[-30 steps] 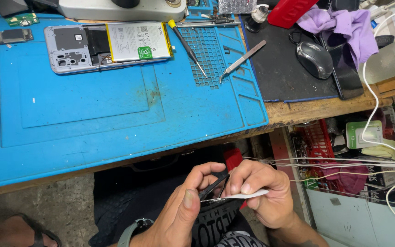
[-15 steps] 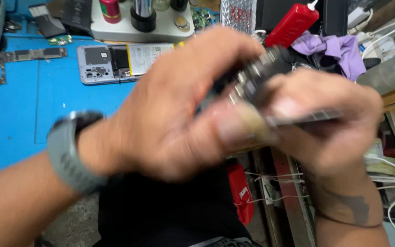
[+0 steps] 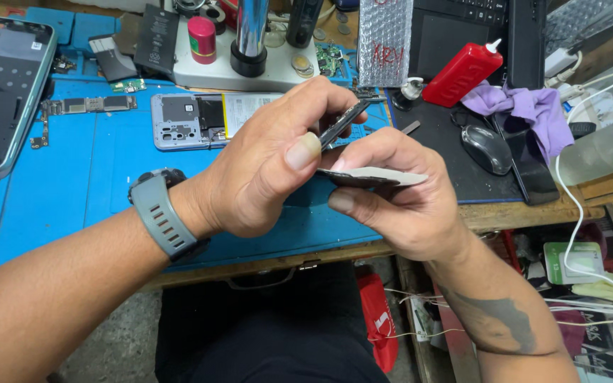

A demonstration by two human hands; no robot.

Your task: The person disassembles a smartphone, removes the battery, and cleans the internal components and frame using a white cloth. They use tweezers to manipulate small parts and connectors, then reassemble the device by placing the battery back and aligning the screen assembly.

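My left hand (image 3: 271, 163), with a grey watch (image 3: 161, 213) on its wrist, pinches dark tweezers (image 3: 342, 122) whose tips point down at a thin flat part. That part is a dark piece with a white backing (image 3: 377, 177), held edge-on in my right hand (image 3: 399, 198). Both hands are raised over the front edge of the blue work mat (image 3: 65, 198). Behind them lies an opened phone body (image 3: 200, 120) with its battery showing, partly hidden by my left hand.
A second opened phone (image 3: 1, 92) lies at the far left beside a loose circuit board (image 3: 86, 105). At the back stand a white stand with a metal post (image 3: 250, 42), a red squeeze bottle (image 3: 462, 71), a purple cloth (image 3: 526, 106), a mouse (image 3: 487, 149) and a laptop (image 3: 462, 28). White cables (image 3: 576, 234) hang at right.
My hands have come up from below the table's edge to over the mat. The view has tilted up, showing more of the bench's back. The grip on tweezers and flat part stays.
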